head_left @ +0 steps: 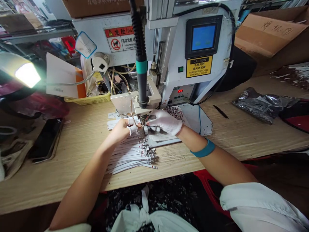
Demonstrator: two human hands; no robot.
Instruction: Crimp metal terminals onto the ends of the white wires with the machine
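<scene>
A white soldering machine stands at the back of the wooden table, its black-and-teal soldering iron pointing down at a small fixture. My left hand, bare with white finger cots, pinches a white cable end at the fixture. My right hand, in a white glove with a blue wristband, has its fingers closed on the piece under the iron tip. A fan of white flat cables with small connector ends lies under my left wrist.
A black phone lies at the left near a lit lamp. A yellow basket sits behind. A black plastic bag and a thin black tool lie at the right. Cardboard boxes stand beyond.
</scene>
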